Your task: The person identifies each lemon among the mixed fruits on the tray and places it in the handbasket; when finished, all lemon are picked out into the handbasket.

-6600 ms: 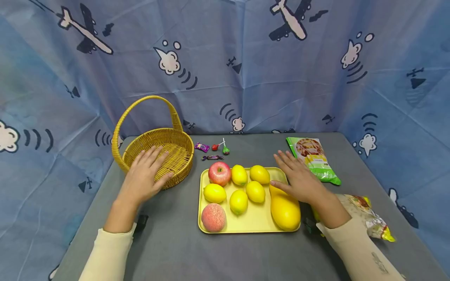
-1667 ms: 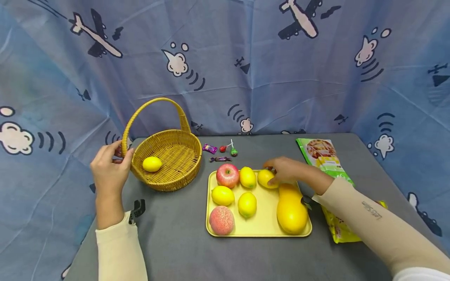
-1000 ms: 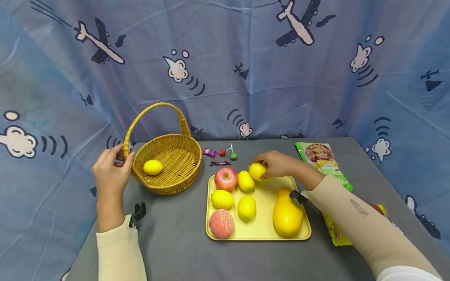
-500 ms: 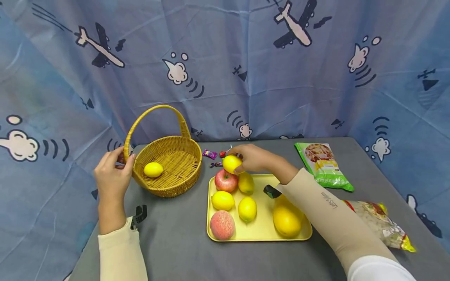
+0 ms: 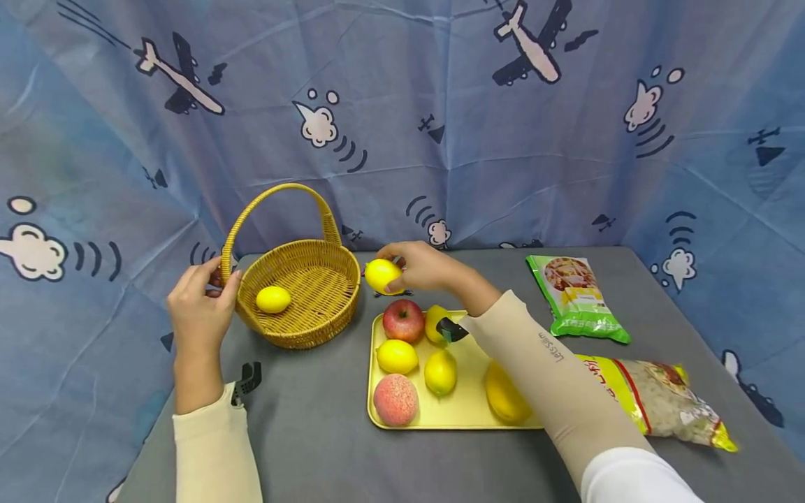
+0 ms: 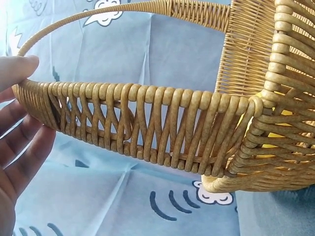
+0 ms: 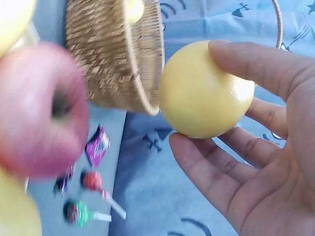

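Note:
My left hand [image 5: 202,300] grips the handle [image 6: 147,98] of a yellow wicker basket [image 5: 308,335] on its left side, thumb on one face and fingers behind. Inside the basket lies one lemon [image 5: 273,300]. My right hand [image 5: 423,267] pinches a second lemon [image 7: 206,91] between thumb and fingers, held in the air just right of the basket's rim. Below it a yellow tray [image 5: 465,419] bears a red apple [image 5: 404,321], several lemons [image 5: 397,357], a peach [image 5: 395,400] and a large yellow pear-shaped fruit [image 5: 505,395], partly hidden by my right forearm.
Behind my right hand lie wrapped candies [image 7: 98,146] and two lollipops [image 7: 92,181]. A green snack bag [image 5: 578,297] lies at the back right of the grey table [image 5: 314,433]. Nearer, a yellow and clear bag [image 5: 666,398] sits partly under my right forearm.
My right hand has picked a lemon from the tray's back right and carried it left, over the apple, to near the basket. The left hand has stayed on the handle over the last moments.

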Tool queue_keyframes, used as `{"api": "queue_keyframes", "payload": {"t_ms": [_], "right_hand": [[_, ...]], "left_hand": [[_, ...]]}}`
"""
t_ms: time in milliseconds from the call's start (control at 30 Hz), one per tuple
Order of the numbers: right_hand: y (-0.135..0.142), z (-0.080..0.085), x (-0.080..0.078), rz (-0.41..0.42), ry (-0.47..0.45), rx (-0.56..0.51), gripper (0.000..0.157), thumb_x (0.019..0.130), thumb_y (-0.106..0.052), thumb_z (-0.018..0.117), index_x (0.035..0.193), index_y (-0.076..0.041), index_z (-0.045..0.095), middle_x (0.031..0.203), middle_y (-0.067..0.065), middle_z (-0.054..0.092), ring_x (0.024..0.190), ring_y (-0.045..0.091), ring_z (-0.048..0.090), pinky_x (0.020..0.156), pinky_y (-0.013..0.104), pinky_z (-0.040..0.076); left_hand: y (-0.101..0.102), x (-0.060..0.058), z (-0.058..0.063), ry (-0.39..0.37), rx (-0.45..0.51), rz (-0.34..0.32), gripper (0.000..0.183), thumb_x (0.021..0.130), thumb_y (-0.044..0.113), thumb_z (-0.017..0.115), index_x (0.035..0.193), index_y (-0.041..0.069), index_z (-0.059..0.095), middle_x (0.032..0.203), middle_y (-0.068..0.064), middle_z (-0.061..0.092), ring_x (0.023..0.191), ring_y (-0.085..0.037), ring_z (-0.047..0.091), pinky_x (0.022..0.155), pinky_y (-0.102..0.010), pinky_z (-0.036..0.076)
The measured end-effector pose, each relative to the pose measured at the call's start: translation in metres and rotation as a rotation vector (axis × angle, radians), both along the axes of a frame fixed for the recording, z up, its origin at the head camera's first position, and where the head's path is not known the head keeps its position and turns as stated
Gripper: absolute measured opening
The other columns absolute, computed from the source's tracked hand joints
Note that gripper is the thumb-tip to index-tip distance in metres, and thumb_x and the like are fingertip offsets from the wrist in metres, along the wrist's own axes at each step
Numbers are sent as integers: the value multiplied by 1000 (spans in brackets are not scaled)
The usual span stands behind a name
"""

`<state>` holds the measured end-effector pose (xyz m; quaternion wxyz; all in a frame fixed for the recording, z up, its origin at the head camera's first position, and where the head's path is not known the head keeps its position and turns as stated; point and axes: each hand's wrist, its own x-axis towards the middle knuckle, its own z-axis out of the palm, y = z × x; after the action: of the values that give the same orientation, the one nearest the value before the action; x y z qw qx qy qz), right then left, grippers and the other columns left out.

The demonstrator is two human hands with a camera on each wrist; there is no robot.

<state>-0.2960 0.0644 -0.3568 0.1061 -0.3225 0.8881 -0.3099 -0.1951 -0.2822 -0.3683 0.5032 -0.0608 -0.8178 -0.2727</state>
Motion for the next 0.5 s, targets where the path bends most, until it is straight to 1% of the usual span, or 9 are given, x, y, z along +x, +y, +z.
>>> {"api": "queue_keyframes", "payload": {"t_ms": [67, 167, 367, 433, 500], "right_hand": [[-11, 1, -1, 9, -10, -39, 53, 68, -29, 77, 116, -26, 55, 105, -8, 54, 89, 16, 52, 72, 27, 46], [-29, 1, 1, 32, -6, -68, 55, 69, -29, 77, 119, -25, 54, 108, -8, 53, 90, 15, 52, 72, 26, 47], [-64, -6, 4, 90, 55, -52, 56, 68, -33, 76, 118, -23, 54, 107, -10, 52, 90, 9, 50, 74, 23, 45], [-72, -10, 4, 99, 65, -48, 56, 68, -33, 77, 118, -22, 54, 105, -10, 53, 89, 9, 50, 75, 22, 43], [-78, -15, 5, 90, 62, -59, 56, 67, -33, 77, 117, -23, 55, 103, -10, 53, 88, 8, 50, 75, 22, 43]], "left_hand": [[0, -1, 1, 3, 3, -1, 33, 73, 16, 73, 102, 1, 66, 78, -14, 59, 66, -24, 56, 63, 0, 35], [0, -1, 2, -7, -4, 6, 33, 73, 16, 73, 102, 1, 66, 78, -14, 59, 67, -23, 56, 63, 0, 34], [0, 2, 2, -14, -12, 12, 34, 73, 18, 73, 101, 1, 66, 77, -14, 59, 67, -22, 56, 63, 1, 34], [0, 3, 2, -18, -19, 16, 34, 73, 18, 73, 101, 1, 66, 78, -14, 59, 67, -22, 56, 64, 1, 34], [1, 3, 1, -19, -20, 18, 34, 73, 18, 73, 102, 2, 66, 78, -13, 59, 67, -21, 56, 64, 1, 34]]}}
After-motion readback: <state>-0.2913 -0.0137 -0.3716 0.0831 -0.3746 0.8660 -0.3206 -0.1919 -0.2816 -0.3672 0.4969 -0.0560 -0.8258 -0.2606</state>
